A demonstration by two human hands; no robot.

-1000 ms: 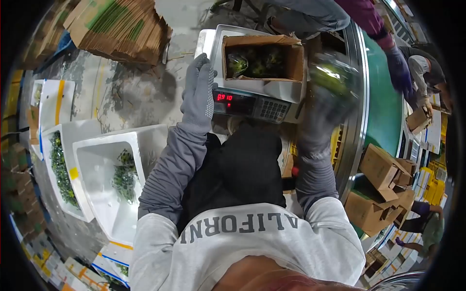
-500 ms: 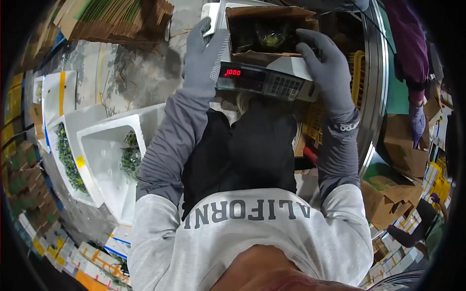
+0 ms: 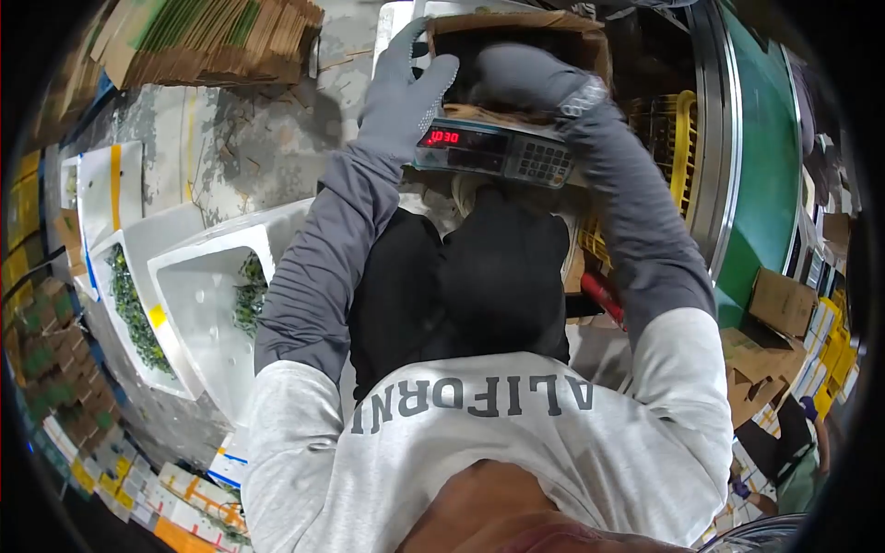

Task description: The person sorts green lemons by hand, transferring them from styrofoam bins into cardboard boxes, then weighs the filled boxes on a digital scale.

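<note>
Fingers of the left grey-gloved hand [image 3: 396, 106] stand apart from its thumb at the open brown cardboard box's [image 3: 498, 114] near-left corner. The right hand [image 3: 525, 78] has dipped inside, its fingertips hidden, their grip impossible to tell; the reading has risen to 1.030, perhaps from its pressure. The box sits on the grey digital scale [image 3: 544, 164], above its front edge. White foam boxes [image 3: 198, 304] stand left on mottled concrete [image 3: 240, 147]; a green conveyor belt [image 3: 765, 138] runs right.

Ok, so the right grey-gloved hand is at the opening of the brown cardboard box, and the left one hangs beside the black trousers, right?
Not quite: the head view shows the left grey-gloved hand up at the left side of the brown cardboard box. The right grey-gloved hand is indeed at its opening.
</note>
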